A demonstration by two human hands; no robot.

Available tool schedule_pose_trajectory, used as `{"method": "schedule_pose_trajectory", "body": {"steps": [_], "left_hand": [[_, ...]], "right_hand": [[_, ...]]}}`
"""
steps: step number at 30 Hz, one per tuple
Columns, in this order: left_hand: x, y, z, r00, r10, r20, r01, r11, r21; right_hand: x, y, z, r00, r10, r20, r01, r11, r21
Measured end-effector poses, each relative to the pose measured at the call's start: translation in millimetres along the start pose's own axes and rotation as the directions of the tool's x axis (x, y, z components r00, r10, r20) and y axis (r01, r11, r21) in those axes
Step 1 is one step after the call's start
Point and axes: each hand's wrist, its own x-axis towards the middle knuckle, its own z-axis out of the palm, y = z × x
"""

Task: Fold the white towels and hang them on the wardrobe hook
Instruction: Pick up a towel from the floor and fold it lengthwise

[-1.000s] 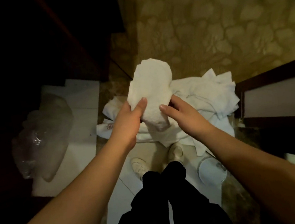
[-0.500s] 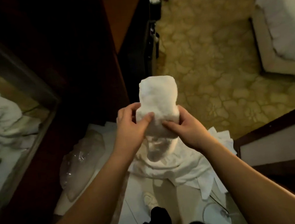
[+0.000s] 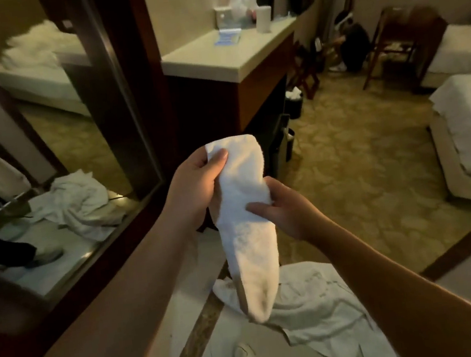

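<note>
Head view. Item: folded white towel [image 3: 243,207], held mid-air at centre, near the mirrored wardrobe door [image 3: 45,136] on the left. Left hand [image 3: 194,192] pinches its top edge; right hand [image 3: 280,211] curls round its middle. Light, soft, limp; best gripped across the fold. Unfolded towels [image 3: 317,301] lie below on the floor.

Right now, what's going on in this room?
A person is holding a folded white towel up in both hands, the left hand gripping its upper end and the right hand its middle. More white towels lie in a heap on the floor below. No wardrobe hook is in view.
</note>
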Motion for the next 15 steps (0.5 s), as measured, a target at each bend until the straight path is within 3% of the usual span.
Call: {"method": "schedule_pose_trajectory", "body": {"steps": [3, 6, 10, 15], "left_hand": [[-41, 31, -22, 0.999, 0.018, -0.044, -0.019, 1.000, -0.022], [-79, 61, -50, 0.998, 0.036, -0.050, -0.037, 0.999, -0.011], [-129, 99, -92, 0.999, 0.034, -0.027, -0.033, 0.999, 0.025], [-204, 127, -144, 0.999, 0.034, -0.040, -0.030, 0.996, 0.089]], "right_hand": [[-22, -24, 12, 0.995, -0.070, -0.074, 0.066, 0.996, -0.060], [-37, -64, 8, 0.970, -0.134, -0.202, 0.144, 0.989, 0.035], [-57, -147, 5, 0.938, -0.346, 0.021, 0.346, 0.934, -0.087], [-91, -225, 45, 0.873, -0.410, 0.263, 0.462, 0.868, -0.181]]}}
